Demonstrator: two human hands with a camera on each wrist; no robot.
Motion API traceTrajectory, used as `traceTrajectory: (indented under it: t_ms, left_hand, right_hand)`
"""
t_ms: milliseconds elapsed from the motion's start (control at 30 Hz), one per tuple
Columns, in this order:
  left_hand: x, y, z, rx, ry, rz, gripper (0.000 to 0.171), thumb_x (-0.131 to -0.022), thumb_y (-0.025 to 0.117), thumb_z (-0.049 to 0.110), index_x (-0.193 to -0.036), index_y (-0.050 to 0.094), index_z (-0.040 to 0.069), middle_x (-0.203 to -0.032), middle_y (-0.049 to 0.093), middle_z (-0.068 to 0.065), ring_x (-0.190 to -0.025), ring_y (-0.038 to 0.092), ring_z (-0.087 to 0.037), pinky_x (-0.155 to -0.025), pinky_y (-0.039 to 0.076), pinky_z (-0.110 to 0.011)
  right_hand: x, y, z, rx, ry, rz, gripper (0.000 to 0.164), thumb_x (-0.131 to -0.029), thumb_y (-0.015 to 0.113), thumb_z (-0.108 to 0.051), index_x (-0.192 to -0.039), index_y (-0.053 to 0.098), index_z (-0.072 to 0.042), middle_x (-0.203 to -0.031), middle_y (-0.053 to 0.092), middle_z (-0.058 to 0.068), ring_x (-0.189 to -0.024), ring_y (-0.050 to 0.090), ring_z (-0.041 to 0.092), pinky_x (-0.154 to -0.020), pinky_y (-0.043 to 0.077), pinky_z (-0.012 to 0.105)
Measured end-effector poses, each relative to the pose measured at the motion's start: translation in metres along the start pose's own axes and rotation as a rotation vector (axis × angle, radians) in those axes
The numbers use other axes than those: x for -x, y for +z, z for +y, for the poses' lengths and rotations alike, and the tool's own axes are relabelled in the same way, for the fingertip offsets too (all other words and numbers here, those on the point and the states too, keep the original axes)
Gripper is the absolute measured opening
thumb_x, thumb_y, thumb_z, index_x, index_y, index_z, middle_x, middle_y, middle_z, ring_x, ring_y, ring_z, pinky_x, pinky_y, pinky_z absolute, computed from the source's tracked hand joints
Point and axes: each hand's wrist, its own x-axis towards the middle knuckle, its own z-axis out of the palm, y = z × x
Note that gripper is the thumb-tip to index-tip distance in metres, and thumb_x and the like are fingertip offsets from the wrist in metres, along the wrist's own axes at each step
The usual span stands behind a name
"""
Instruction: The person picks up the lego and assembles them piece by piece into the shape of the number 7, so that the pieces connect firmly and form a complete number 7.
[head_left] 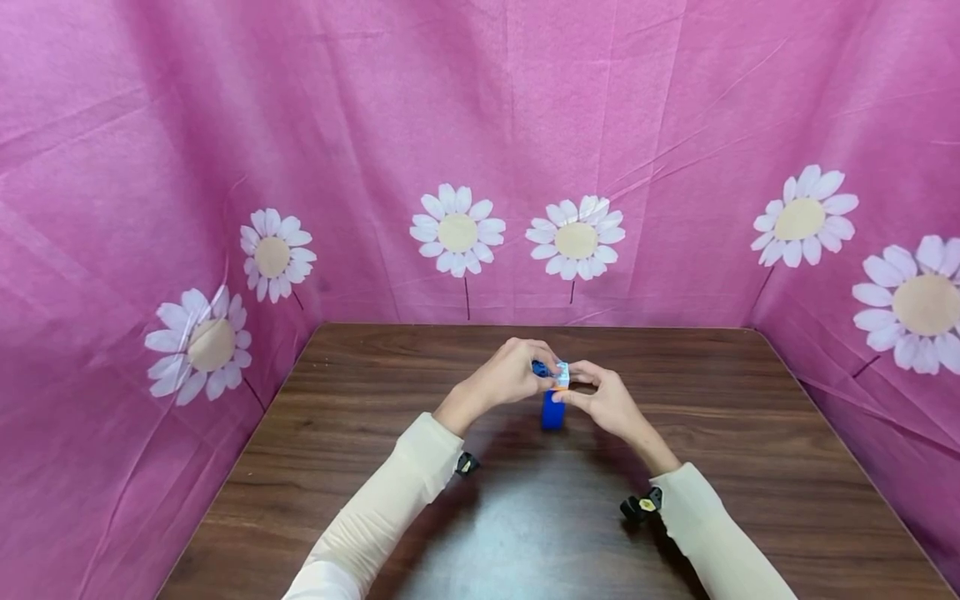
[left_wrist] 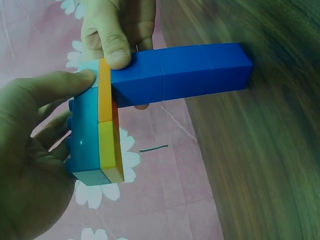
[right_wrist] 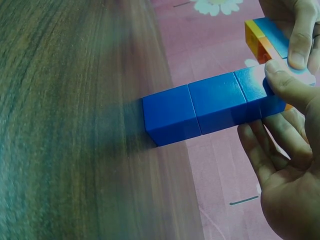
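A column of blue toy bricks (left_wrist: 185,72) stands upright on the wooden table. Across its top lie a thin orange brick (left_wrist: 105,95) and a thin yellow brick (left_wrist: 107,145), jutting out to the left. Over these sits a teal-blue brick (left_wrist: 85,132) with a paler one beside it above the column. My left hand (head_left: 510,372) pinches the upper bricks, its thumb at the pale one and its other fingers round the studded side. My right hand (head_left: 606,404) grips the column's top end between thumb and fingers, partly hiding the joint.
The brown wooden table (head_left: 337,500) reaches back to a pink cloth (head_left: 510,100) printed with white daisies, which also hangs at both sides. Small black devices (head_left: 639,506) are worn at the sleeve cuffs.
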Motion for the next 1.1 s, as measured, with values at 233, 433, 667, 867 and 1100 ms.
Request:
traceTrajectory:
  t_ms: [233, 433, 667, 867, 1100]
  left_hand:
    - [0.001, -0.001, 0.002, 0.004, -0.015, -0.002, 0.014, -0.094, 0.083, 0.01, -0.107, 0.084, 0.004, -0.109, 0.08, -0.005, -0.094, 0.073, -0.012, -0.079, 0.056, -0.014]
    - [0.004, 0.0, 0.002, -0.114, -0.04, -0.005, 0.019, -0.095, 0.083, 0.021, -0.112, 0.082, 0.012, -0.114, 0.079, -0.001, -0.097, 0.071, -0.013, -0.08, 0.058, -0.021]
    - [0.015, -0.005, -0.005, -0.065, -0.077, -0.012, 0.042, -0.096, 0.082, 0.026, -0.134, 0.067, 0.019, -0.131, 0.075, 0.001, -0.116, 0.065, -0.016, -0.097, 0.057, -0.034]
    - [0.04, -0.006, -0.019, 0.207, -0.168, 0.105, 0.051, -0.092, 0.085, 0.014, -0.138, 0.063, 0.013, -0.139, 0.068, -0.008, -0.125, 0.063, -0.023, -0.107, 0.055, -0.047]
    - [0.059, 0.013, -0.035, 0.432, -0.264, 0.283, 0.04, -0.093, 0.083, 0.009, -0.127, 0.063, 0.014, -0.126, 0.071, -0.008, -0.115, 0.068, -0.022, -0.104, 0.056, -0.045]
  right_hand:
    - [0.0, 0.001, 0.001, -0.013, -0.004, 0.0, 0.032, -0.093, 0.084, -0.017, -0.122, 0.073, -0.009, -0.12, 0.079, 0.012, -0.108, 0.073, 0.014, -0.086, 0.061, 0.021]
    - [0.0, 0.0, 0.0, -0.017, 0.004, 0.002, 0.033, -0.093, 0.084, -0.016, -0.124, 0.073, -0.007, -0.122, 0.078, 0.016, -0.107, 0.072, 0.007, -0.086, 0.06, 0.019]
    - [0.0, 0.001, -0.001, -0.013, 0.034, 0.0, 0.035, -0.093, 0.085, -0.019, -0.123, 0.073, -0.007, -0.119, 0.079, 0.015, -0.109, 0.073, 0.019, -0.085, 0.06, 0.02]
    - [0.006, 0.002, -0.003, 0.021, 0.096, 0.015, 0.042, -0.092, 0.086, -0.025, -0.127, 0.071, -0.007, -0.124, 0.078, 0.015, -0.114, 0.072, 0.029, -0.092, 0.063, 0.032]
    - [0.004, 0.006, 0.002, 0.012, 0.088, 0.023, 0.045, -0.094, 0.084, -0.023, -0.132, 0.067, -0.007, -0.128, 0.076, 0.016, -0.117, 0.07, 0.031, -0.1, 0.061, 0.044]
